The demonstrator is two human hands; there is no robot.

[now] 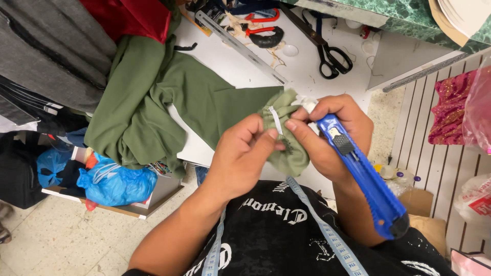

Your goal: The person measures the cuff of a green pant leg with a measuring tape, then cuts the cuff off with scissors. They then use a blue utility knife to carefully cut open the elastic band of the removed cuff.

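Pinching green cloth point(286, 153) over a cluttered white table point(307, 66), left hand point(240, 156) fingers closed; right hand point(332, 135) grips a blue knife point(365, 176).

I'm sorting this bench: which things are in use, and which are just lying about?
In use: green garment, white tag, blue utility knife, left hand, right hand.

Lying about: black scissors, metal ruler, red cloth, blue bags.

Your left hand point(240, 158) and right hand point(327, 135) meet on the bunched cloth point(286, 153), whose length trails left across the table point(302, 66). The knife point(363, 176) lies in your right hand. Scissors point(327, 51) and a ruler point(240, 46) lie beyond.
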